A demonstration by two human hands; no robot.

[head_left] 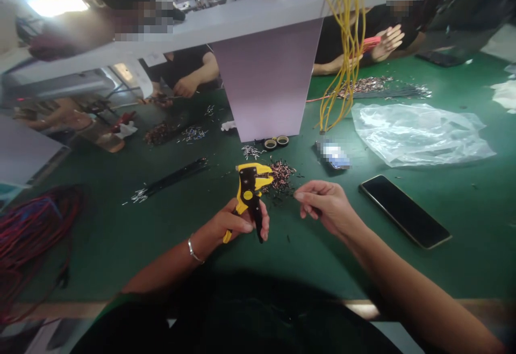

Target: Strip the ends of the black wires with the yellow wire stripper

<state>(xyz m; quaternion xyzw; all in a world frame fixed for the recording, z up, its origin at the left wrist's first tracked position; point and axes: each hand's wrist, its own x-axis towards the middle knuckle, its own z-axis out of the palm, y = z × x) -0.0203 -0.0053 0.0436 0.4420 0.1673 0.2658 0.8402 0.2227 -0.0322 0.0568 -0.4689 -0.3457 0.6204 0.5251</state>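
Note:
My left hand (pixel 237 222) grips a yellow-and-black automatic wire stripper (pixel 250 195) upright, its jaws pointing away from me. The jaws sit just left of a small heap of short copper-ended wire pieces (pixel 281 175) on the green work mat (pixel 443 273). My right hand (pixel 326 207) hovers over the mat to the right of that heap, with thumb and fingertips pinched together. Whether a thin wire lies in the pinch is too small to tell. A silver bangle (pixel 193 250) circles my left wrist.
A black smartphone (pixel 405 211) lies to the right, beyond it a clear plastic bag (pixel 415 134). A black wire bundle (pixel 173 178) lies left, near a red wire coil (pixel 28 230). Yellow wires (pixel 346 37) hang from a white shelf (pixel 161 34). Co-workers' hands (pixel 387 42) work across the table.

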